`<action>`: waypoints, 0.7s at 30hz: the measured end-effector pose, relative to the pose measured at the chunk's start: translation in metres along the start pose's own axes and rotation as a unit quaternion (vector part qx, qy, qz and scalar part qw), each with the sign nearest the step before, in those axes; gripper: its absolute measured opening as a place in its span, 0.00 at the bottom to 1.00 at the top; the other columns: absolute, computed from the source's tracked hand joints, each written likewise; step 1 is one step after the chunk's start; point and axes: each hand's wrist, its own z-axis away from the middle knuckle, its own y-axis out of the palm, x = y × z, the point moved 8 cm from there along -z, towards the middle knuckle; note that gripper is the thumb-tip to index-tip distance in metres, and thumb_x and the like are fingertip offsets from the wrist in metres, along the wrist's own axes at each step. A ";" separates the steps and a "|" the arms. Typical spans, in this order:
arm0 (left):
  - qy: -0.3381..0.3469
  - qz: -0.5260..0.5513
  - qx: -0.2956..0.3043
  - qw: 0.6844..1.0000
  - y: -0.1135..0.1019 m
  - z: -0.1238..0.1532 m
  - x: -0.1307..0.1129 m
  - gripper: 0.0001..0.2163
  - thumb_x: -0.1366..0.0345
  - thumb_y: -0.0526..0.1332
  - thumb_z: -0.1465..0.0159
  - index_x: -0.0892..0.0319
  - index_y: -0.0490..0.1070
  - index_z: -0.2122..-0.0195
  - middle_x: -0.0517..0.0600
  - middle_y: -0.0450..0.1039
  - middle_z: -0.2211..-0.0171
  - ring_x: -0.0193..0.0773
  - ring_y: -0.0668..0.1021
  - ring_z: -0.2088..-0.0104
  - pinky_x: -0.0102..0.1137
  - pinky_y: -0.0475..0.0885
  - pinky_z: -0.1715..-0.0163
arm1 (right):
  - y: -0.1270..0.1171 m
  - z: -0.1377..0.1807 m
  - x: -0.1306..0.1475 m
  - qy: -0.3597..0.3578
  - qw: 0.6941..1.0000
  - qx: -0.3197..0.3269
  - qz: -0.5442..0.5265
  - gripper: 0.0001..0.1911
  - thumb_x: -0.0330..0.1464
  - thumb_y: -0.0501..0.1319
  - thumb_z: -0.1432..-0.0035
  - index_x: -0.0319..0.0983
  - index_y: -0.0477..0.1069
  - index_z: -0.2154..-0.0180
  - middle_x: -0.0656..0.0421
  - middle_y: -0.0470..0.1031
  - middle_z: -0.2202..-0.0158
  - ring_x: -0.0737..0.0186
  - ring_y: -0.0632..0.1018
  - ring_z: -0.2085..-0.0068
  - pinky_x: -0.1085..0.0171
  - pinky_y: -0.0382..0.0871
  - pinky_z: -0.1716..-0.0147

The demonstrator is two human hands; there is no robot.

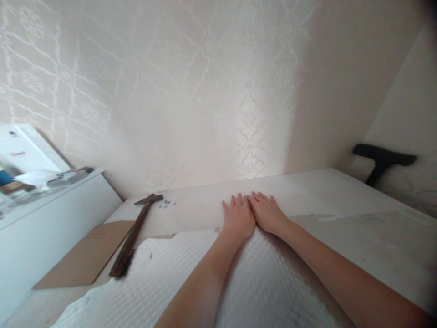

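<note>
My left hand (239,217) lies palm down with its fingers spread, pointing at the wall. Right beside it, my right hand (268,212) is also flat, its thumb side touching the left hand. Both press at the far edge of a white quilted sheet (177,255), where it meets a smooth white surface (198,207). The palms hide what lies under them. To the left, a hammer (134,234) with a dark wooden handle rests partly on the sheet. Several small metal pieces (165,204), perhaps nails, lie by its head.
A brown cardboard piece (88,253) lies left of the hammer. A white cabinet (58,228) with clutter on top borders the left side. Patterned wallpaper (191,105) rises behind. At the right stands a black T-shaped handle (382,157), and a grey patch (358,241) marks the surface.
</note>
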 end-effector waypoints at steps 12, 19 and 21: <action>0.000 -0.005 0.003 1.000 -0.001 0.001 0.000 0.25 0.62 0.42 0.33 0.62 0.54 0.35 0.57 0.52 0.34 0.52 0.56 0.35 0.57 0.52 0.40 | 0.001 -0.001 -0.001 -0.002 1.000 -0.010 -0.008 0.26 0.30 0.41 0.34 0.34 0.55 0.37 0.45 0.51 0.34 0.46 0.55 0.35 0.40 0.50 0.41; -0.001 -0.011 0.005 1.000 -0.001 0.001 -0.001 0.25 0.62 0.40 0.32 0.61 0.53 0.35 0.57 0.52 0.34 0.52 0.55 0.35 0.57 0.52 0.40 | 0.001 -0.001 -0.001 -0.004 1.000 -0.007 -0.011 0.26 0.30 0.40 0.34 0.34 0.55 0.37 0.46 0.52 0.34 0.47 0.54 0.35 0.41 0.49 0.41; 0.000 -0.014 0.006 1.000 0.000 0.001 -0.001 0.25 0.62 0.41 0.32 0.61 0.53 0.35 0.57 0.52 0.34 0.52 0.55 0.35 0.57 0.52 0.40 | 0.000 0.000 -0.001 -0.005 1.000 -0.005 -0.013 0.26 0.30 0.41 0.34 0.34 0.55 0.37 0.45 0.52 0.34 0.46 0.54 0.35 0.41 0.49 0.41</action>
